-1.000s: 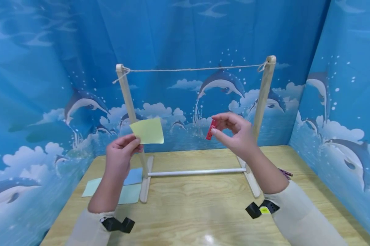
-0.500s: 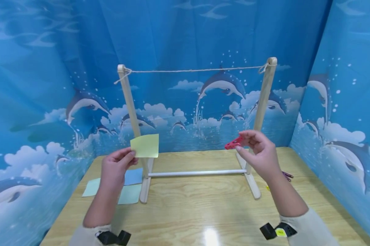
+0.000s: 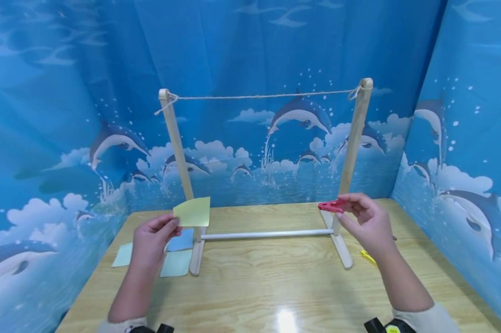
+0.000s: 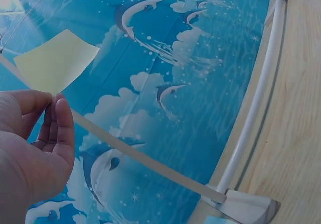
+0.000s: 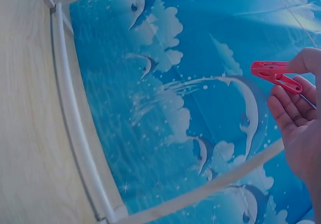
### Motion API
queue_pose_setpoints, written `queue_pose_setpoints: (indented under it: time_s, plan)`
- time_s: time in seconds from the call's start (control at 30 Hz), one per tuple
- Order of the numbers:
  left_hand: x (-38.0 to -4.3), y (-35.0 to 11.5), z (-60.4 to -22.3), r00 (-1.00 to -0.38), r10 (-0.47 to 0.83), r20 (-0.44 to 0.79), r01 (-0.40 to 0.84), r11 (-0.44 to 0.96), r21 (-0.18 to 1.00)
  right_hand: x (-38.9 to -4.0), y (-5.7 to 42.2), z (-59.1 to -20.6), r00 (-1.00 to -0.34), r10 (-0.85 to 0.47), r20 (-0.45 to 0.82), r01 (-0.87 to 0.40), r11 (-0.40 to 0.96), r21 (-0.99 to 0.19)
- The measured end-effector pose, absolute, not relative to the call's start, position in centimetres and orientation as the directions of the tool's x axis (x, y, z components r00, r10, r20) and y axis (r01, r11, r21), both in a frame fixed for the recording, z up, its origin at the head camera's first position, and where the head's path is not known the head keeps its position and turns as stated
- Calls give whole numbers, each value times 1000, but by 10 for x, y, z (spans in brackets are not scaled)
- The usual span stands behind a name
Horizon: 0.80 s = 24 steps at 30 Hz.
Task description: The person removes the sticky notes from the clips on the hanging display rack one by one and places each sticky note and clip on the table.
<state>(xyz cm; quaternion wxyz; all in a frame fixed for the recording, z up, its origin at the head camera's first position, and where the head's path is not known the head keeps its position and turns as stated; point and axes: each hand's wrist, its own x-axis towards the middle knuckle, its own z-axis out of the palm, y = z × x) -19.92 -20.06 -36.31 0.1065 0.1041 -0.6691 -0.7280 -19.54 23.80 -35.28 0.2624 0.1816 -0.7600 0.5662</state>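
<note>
My left hand [image 3: 154,238] pinches a yellow sticky note [image 3: 193,212] by its lower left corner, in front of the rack's left post. In the left wrist view the note [image 4: 57,63] stands up from between thumb and fingers. My right hand [image 3: 369,224] holds a red clothespin [image 3: 332,206] by its handle end, its nose pointing left, near the right post. The right wrist view shows the clothespin [image 5: 276,75] between thumb and fingers. Above and beyond both hands, a thin string [image 3: 263,96] runs between the tops of the two wooden posts.
Blue [image 3: 180,240] and pale green sticky notes [image 3: 176,263] lie on the table [image 3: 267,286] at the left. A yellow clothespin [image 3: 368,257] lies by the right foot of the rack. A white bar [image 3: 267,234] joins the rack's feet. Dolphin-printed curtains [image 3: 250,46] enclose the back and sides.
Both hands have come down and back from the string, the left with the note and the right with the clothespin. The right hand also moved right, and the clothespin turned from upright to nearly level.
</note>
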Motion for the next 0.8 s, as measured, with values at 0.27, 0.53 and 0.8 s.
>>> queue_pose_setpoints:
  time_s: [0.27, 0.53, 0.8]
  plan:
    - [-195, -208, -375, -963, -267, -26, -1, -95, 995, -193, 249, -368, -827, 31, 562, -526, 310, -792]
    - [-192, -216, -385, -951, -304, -46, -8, -124, 992, -189, 259, -382, -854, 67, 517, -481, 282, -830]
    - [-188, -228, -394, -941, -328, -82, -38, -140, 989, -181, 272, -394, -884, 109, 454, -443, 111, -890]
